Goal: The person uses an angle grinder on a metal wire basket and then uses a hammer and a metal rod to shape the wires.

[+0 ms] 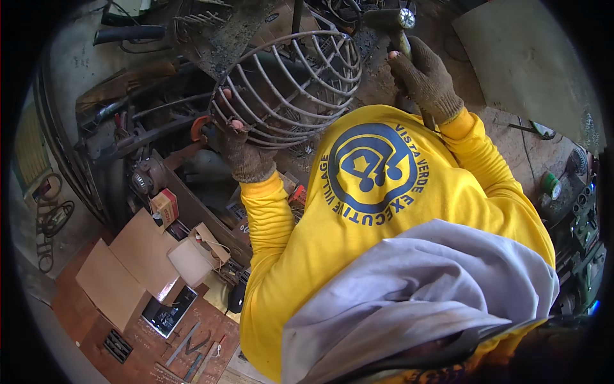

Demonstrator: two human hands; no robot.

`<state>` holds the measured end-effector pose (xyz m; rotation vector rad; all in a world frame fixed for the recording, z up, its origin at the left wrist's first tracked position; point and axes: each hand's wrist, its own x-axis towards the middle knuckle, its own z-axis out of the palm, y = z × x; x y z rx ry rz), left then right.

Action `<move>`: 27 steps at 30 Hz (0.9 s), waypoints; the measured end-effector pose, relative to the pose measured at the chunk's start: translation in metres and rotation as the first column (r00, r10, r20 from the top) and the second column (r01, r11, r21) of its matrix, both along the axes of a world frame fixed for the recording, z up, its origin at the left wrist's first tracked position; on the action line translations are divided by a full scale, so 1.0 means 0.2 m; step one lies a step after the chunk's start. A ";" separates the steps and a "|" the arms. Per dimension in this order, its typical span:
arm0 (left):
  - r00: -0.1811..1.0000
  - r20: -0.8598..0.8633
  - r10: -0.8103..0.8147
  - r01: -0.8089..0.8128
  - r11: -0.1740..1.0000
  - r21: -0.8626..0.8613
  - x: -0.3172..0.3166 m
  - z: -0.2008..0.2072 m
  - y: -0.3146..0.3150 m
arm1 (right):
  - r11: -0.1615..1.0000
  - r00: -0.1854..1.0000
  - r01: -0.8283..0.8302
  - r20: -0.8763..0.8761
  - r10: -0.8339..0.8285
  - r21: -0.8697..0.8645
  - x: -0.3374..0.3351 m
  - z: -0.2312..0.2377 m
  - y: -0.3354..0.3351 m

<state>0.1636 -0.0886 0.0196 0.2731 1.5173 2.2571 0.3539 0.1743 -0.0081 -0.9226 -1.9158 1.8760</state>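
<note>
A round cage of bent metal bars (300, 96) is tilted in front of me, its curved bars joined into a bowl shape. My left hand (246, 150), in a brown knit glove with bare fingertips, closes on the cage's left rim. To the right of the cage, my right hand (430, 80) wears a matching glove and is wrapped round the handle of a hammer (389, 18). The hammer's head is up beyond my fingers, apart from the cage. Part of its handle is hidden by the glove.
Metal frames and scrap (141, 131) lie left of the cage. An open cardboard box (137, 256) and hand tools (192, 345) rest on a reddish-brown board at lower left. A large flat sheet (531, 64) lies at far right, with a green spool (551, 185) nearer me.
</note>
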 end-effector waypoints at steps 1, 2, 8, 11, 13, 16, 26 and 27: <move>0.999 0.022 -0.036 0.035 0.999 0.033 0.01 0.02 0.01 | 1.000 1.000 0.005 -0.001 -0.005 -0.002 0.00 -0.01 0.00; 0.996 0.043 -0.072 0.070 0.995 0.066 0.01 0.02 0.02 | 1.000 1.000 0.024 0.016 -0.024 -0.005 0.00 -0.01 0.01; 0.988 0.101 -0.118 0.098 0.977 0.189 -0.08 -0.08 -0.06 | 0.998 0.996 0.055 0.074 -0.052 -0.041 0.02 0.00 0.02; 0.967 0.176 -0.182 0.127 0.950 0.284 -0.10 -0.10 -0.07 | 0.998 0.996 0.047 0.078 -0.045 -0.027 0.02 -0.02 0.03; 0.966 0.189 -0.175 0.113 0.948 0.298 -0.10 -0.10 -0.07 | 0.999 0.997 0.035 0.075 -0.033 -0.025 0.02 -0.02 0.03; 0.965 0.200 -0.169 0.104 0.948 0.301 -0.12 -0.13 -0.10 | 0.999 0.995 0.032 0.097 -0.029 -0.030 0.01 0.01 0.02; 0.960 0.199 -0.195 0.126 0.941 0.314 -0.07 -0.11 -0.11 | 1.000 0.996 0.018 0.085 -0.019 0.018 0.00 0.00 0.02; 0.960 0.200 -0.196 0.127 0.941 0.315 -0.07 -0.11 -0.12 | 1.000 0.996 0.015 0.088 -0.016 0.015 0.00 0.01 0.02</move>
